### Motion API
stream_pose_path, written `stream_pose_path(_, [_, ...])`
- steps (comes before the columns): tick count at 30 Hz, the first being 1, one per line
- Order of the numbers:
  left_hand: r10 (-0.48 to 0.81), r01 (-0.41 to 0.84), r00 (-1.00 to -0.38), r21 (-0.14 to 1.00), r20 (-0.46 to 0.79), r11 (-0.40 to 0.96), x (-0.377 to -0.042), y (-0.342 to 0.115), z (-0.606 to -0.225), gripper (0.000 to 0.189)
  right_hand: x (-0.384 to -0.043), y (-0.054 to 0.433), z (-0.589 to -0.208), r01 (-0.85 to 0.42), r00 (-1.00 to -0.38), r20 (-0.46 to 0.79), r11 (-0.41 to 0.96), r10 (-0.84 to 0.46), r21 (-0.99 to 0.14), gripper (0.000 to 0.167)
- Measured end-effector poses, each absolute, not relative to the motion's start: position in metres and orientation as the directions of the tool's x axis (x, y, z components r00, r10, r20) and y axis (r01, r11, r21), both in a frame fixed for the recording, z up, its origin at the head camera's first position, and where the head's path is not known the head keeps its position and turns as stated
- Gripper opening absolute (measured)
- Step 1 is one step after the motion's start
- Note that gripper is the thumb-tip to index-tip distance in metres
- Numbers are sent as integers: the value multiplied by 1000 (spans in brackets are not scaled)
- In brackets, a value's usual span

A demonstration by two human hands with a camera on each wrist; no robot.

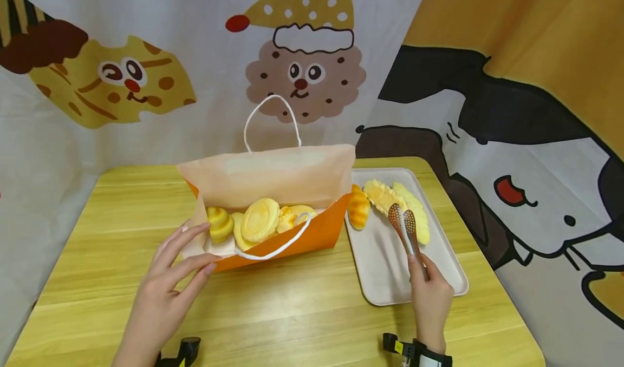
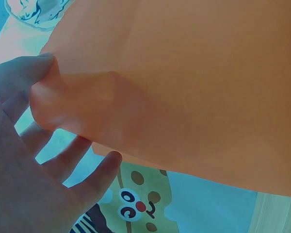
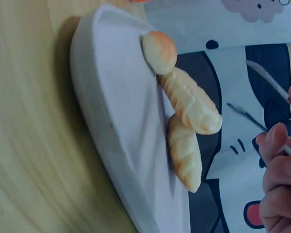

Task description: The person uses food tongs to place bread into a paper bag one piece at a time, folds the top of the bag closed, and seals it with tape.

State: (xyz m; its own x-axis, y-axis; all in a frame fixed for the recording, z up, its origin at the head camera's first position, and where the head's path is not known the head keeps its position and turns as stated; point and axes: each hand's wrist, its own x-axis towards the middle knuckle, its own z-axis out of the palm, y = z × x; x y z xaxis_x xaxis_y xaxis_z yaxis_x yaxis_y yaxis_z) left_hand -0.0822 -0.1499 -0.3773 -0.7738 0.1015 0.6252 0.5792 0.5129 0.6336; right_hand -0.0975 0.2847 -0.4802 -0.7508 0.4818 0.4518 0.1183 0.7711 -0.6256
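Note:
My left hand (image 1: pixel 168 283) holds the left edge of an orange paper bag (image 1: pixel 312 231); in the left wrist view the thumb lies on one side of the paper (image 2: pixel 160 107) and the fingers on the other. Inside the bag lie several breads, among them a round flat bun (image 1: pixel 260 221) and a swirled yellow-green one (image 1: pixel 220 225). My right hand (image 1: pixel 431 294) grips metal tongs (image 1: pixel 413 240) with perforated tips, spread apart with nothing between them. They hang above a beige tray (image 1: pixel 385 283), which bears a small browned roll (image 1: pixel 358 209) and two long breads (image 3: pixel 191 102).
The bag stands on a wooden table (image 1: pixel 273 313), its white cord handles (image 1: pixel 273 96) at the back and front. The tray is close to the bag's right side. A printed curtain (image 1: pixel 205 10) hangs behind the table and along its right.

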Motion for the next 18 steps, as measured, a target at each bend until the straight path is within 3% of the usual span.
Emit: stream_pose_path(18, [100,592,-764,630,638,503,-82,-147,-372,7,-105,301,-487,332,-728,274,673,629,-661,47])
